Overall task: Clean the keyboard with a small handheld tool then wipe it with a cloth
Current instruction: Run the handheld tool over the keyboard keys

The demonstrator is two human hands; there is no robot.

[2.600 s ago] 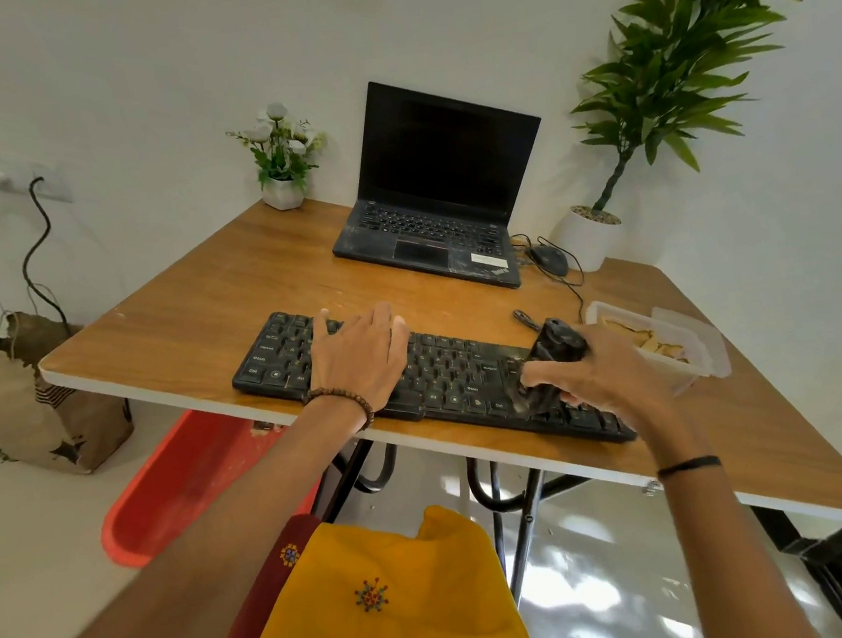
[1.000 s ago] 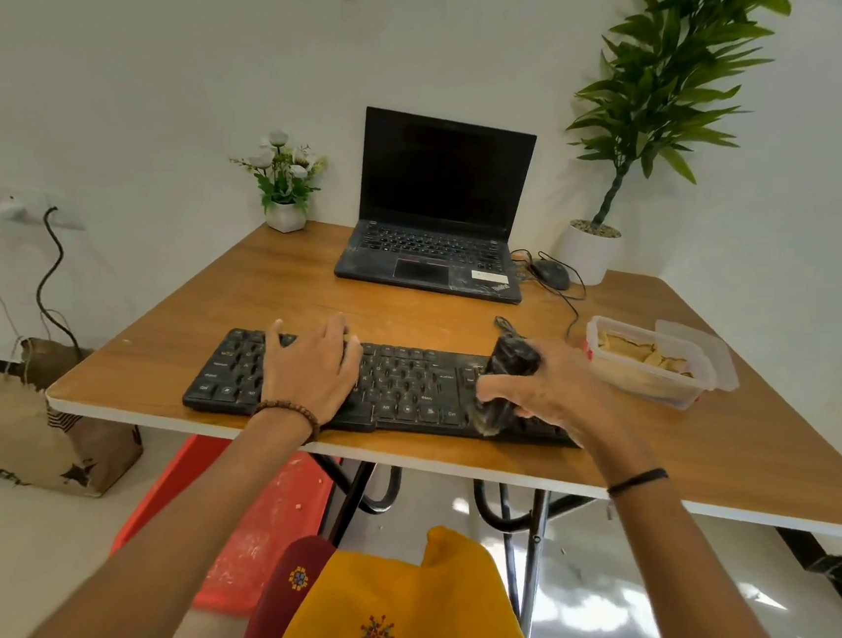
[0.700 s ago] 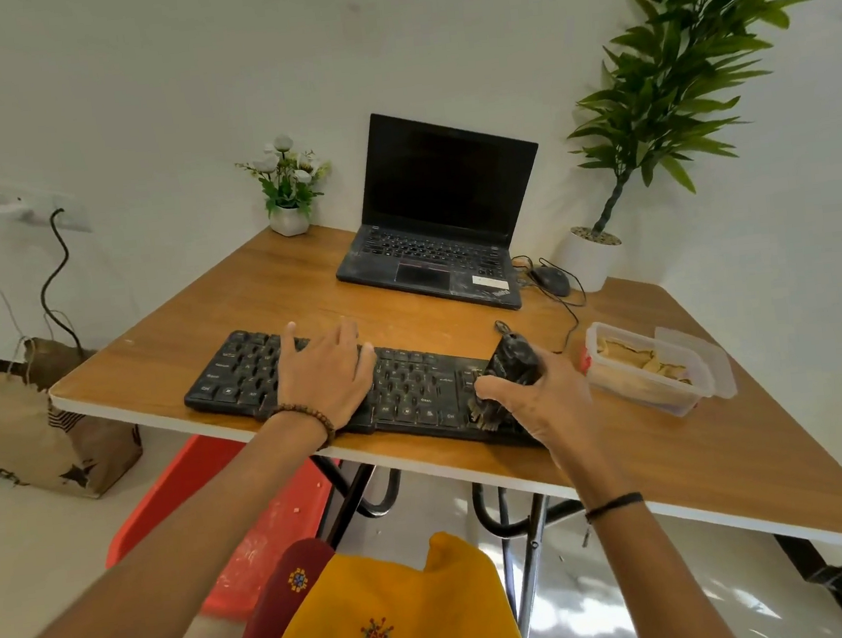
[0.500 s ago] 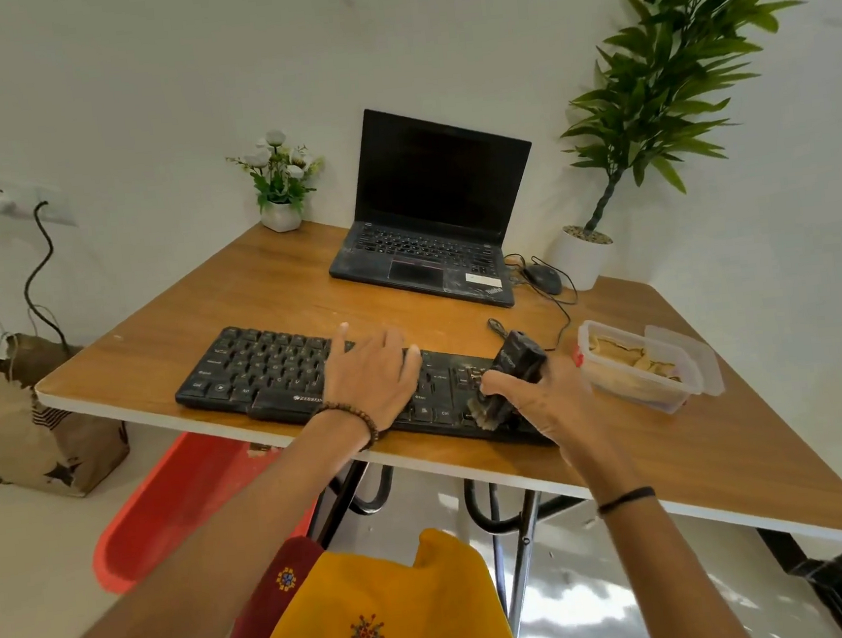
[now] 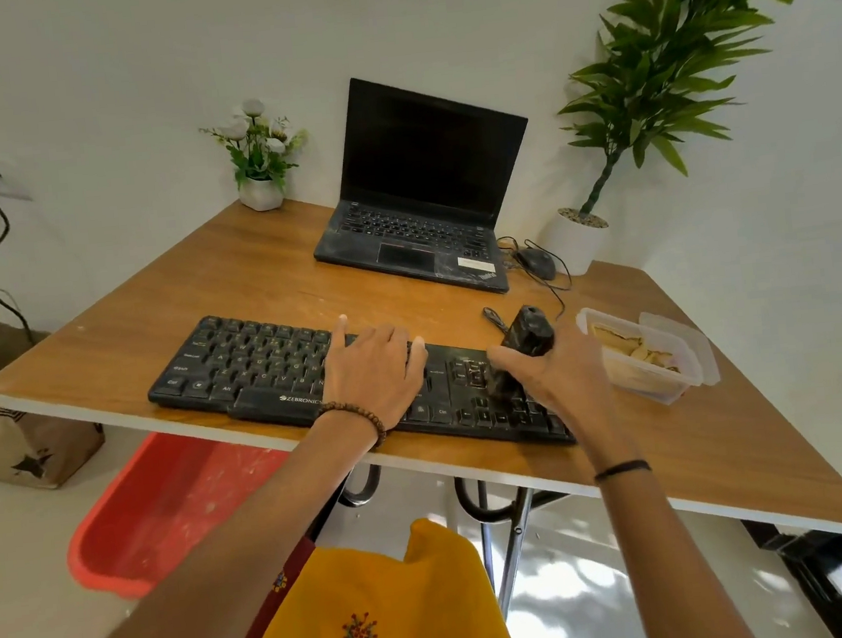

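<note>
The left hand lies flat on the middle of the black keyboard, palm down, its fingers straight and slightly spread over the keys and pointing toward the far edge. The right hand grips a small black handheld tool, fingers curled round its body and the thumb laid along its near side. The tool leans, its upper end rising above the right fingers and its lower end touching the keys at the right part of the keyboard, just beside the left fingers. The keyboard sits along the near edge of the wooden counter. Just to the right of the right fingers stands a clear plastic container with its lid alongside. Beyond both sets of fingers, an open laptop with a dark screen rests on the counter, a black mouse beside it.
</note>
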